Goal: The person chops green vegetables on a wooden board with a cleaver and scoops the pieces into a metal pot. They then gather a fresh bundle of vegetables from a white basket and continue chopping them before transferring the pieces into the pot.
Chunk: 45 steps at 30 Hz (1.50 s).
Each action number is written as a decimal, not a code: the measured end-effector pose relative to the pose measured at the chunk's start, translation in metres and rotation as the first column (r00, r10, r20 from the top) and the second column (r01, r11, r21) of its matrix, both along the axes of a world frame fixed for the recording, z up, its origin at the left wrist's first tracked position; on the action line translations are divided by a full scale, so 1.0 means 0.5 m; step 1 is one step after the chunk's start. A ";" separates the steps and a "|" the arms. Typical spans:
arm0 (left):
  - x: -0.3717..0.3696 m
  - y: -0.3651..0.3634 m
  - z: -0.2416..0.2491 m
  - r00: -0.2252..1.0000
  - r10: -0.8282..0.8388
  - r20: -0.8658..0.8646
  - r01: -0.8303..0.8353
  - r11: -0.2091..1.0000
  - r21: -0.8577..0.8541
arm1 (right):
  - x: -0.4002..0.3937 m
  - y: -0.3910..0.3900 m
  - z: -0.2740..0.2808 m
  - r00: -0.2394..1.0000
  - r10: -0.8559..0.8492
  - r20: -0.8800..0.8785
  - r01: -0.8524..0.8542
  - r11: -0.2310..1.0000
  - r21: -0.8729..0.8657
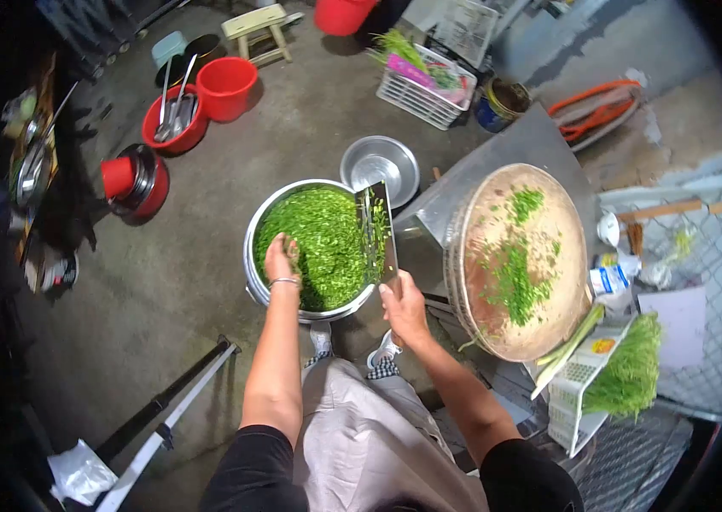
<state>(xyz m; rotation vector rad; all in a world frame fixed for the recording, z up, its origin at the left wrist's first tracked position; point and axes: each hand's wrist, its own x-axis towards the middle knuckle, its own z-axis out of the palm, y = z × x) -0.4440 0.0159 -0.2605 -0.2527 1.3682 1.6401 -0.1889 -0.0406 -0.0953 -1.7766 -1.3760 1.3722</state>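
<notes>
A large metal pot is full of chopped greens. Over its left part is my left hand, with a bracelet at the wrist; its fingers touch the greens and are partly hidden. My right hand grips the handle of a wide cleaver at the pot's right rim. Bits of green cling to the blade. Right of the cleaver, a thick round chopping board bears scattered chopped greens.
An empty metal bowl sits behind the pot. Red basins, a wooden stool and a white crate stand farther back. At right, a white basket holds long greens. A metal table supports the board.
</notes>
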 end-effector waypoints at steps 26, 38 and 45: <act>0.735 0.034 0.407 0.021 -0.130 -0.991 0.900 0.434 -0.037 | 0.937 -0.324 0.079 0.526 -0.846 -0.092 0.850 0.517 0.102; 0.736 0.022 0.351 -0.004 -0.072 -0.997 0.788 0.613 -0.048 | 0.942 -0.356 0.069 0.462 -0.875 -0.142 0.881 0.471 -0.037; 0.735 0.029 0.352 0.016 -0.098 -0.995 0.754 0.654 -0.052 | 0.944 -0.364 0.026 0.521 -0.841 -0.147 0.847 0.530 -0.028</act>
